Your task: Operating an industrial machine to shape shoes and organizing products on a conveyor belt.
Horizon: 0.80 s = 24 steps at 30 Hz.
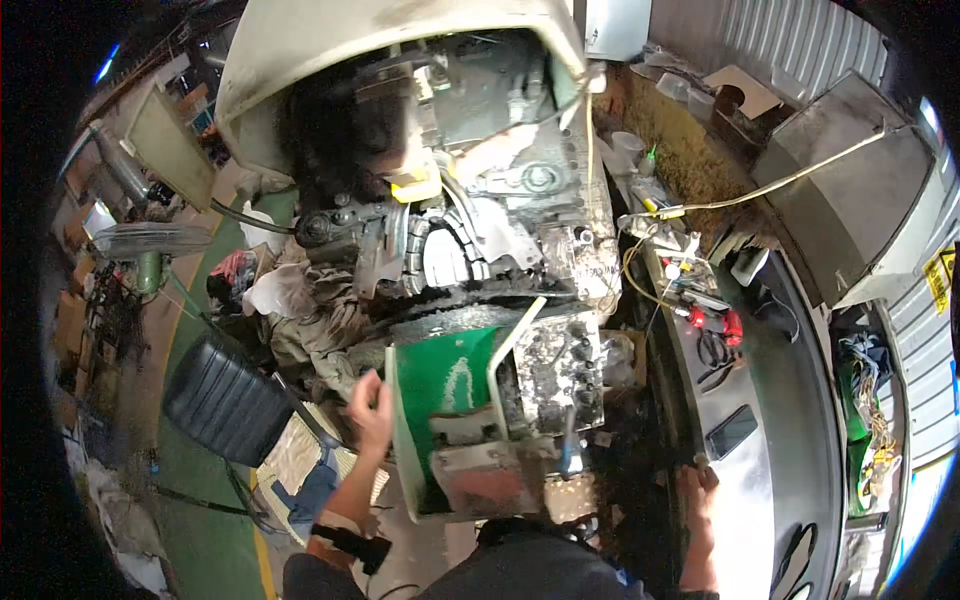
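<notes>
My left hand is raised beside the left wall of a green-lined tray. Its fingers are loosely bent and apart, with nothing visible in them. My right hand is over the near part of the metal workbench, fingers curled in. A small pale bit shows at its fingertips, too small to name. A dark phone lies on the bench just beyond that hand. Ahead of me stands a grimy machine with a ring-shaped fixture in its middle.
Red-handled tools and black-handled scissors lie farther up the bench. A black chair stands at the left, near crumpled cloth. A pale hood arches over the machine. A large grey metal box occupies the far right.
</notes>
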### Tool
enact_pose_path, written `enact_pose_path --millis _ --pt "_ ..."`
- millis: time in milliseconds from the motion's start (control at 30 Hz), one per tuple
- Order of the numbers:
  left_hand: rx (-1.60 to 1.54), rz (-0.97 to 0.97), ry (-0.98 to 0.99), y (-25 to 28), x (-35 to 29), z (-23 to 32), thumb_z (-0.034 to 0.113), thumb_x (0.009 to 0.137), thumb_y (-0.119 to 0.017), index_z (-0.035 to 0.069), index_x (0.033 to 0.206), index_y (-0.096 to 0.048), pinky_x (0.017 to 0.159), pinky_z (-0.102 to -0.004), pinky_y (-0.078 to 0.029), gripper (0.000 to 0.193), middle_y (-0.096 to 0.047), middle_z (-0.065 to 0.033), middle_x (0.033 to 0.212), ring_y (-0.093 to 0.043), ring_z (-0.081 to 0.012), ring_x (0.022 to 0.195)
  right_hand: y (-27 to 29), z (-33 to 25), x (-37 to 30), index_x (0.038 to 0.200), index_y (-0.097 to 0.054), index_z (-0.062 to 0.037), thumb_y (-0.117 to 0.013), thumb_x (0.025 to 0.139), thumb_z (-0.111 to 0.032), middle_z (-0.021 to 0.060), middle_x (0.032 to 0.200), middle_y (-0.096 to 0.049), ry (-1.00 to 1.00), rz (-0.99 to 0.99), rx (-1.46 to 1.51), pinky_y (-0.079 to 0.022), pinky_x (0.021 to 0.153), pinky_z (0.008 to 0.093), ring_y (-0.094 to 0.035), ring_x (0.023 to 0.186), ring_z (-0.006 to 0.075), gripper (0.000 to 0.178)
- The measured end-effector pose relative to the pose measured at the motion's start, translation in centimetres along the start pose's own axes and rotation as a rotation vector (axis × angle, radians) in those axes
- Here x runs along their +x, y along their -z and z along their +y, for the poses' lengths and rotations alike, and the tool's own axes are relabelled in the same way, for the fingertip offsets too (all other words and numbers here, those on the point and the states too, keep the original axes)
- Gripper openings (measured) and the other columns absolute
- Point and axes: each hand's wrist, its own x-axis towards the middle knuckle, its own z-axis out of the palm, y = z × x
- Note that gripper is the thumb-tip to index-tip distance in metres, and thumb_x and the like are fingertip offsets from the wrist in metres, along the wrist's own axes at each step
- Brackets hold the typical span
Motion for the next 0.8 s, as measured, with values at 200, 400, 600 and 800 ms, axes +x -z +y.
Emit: enact_pose_path --millis 200,400,600,800 --pt "-0.361 -0.093 -0.255 -10.3 0.5 20.9 0.009 0.098 -0.064 -0.004 0.129 -0.058 0.099 -0.0341 -0.050 0.035 -0.066 -0.0140 0.121 -0.065 -0.0211 0.112 8.8 0.7 -2.3 0.146 -0.046 0.0008 -0.066 0.095 -0.012 0.0126 0.104 -0.071 -0.123 0.093 -0.078 -0.053 0.079 0.0313 -0.065 0.086 0.0166 0.057" --pt "-0.572 -0.786 -0.426 -27.0 -15.8 33.9 -0.001 0.091 -0.070 -0.002 0.109 -0.068 0.082 -0.0306 -0.057 0.018 -0.073 -0.0093 0.093 -0.069 -0.0160 0.089 10.2 -3.7 -1.3 0.141 -0.044 0.0067 -0.062 0.088 0.003 0.0251 0.107 -0.071 -0.242 0.139 0.404 -0.060 0.081 0.0356 -0.072 0.087 0.0264 0.056" --pt "-0.643 -1.203 -0.567 -45.4 -26.5 42.1 0.012 0.086 -0.076 0.000 0.139 -0.051 0.087 -0.0386 -0.056 0.059 -0.069 -0.0129 0.103 -0.069 -0.0254 0.094 12.9 -2.7 -1.6 0.149 -0.038 0.0012 -0.064 0.093 -0.004 0.0182 0.107 -0.071 -0.235 0.169 0.750 -0.056 0.089 0.0380 -0.069 0.093 0.0253 0.061" --pt "-0.207 -1.163 -0.651 -69.4 -21.5 43.7 0.005 0.081 -0.073 0.009 0.148 -0.040 0.099 -0.0449 -0.049 0.074 -0.059 -0.0167 0.130 -0.058 -0.0355 0.118 19.2 -0.9 -6.3 0.148 -0.039 0.0022 -0.066 0.092 -0.004 0.0221 0.107 -0.071 -0.314 0.423 0.506 -0.058 0.087 0.0352 -0.071 0.094 0.0271 0.062"
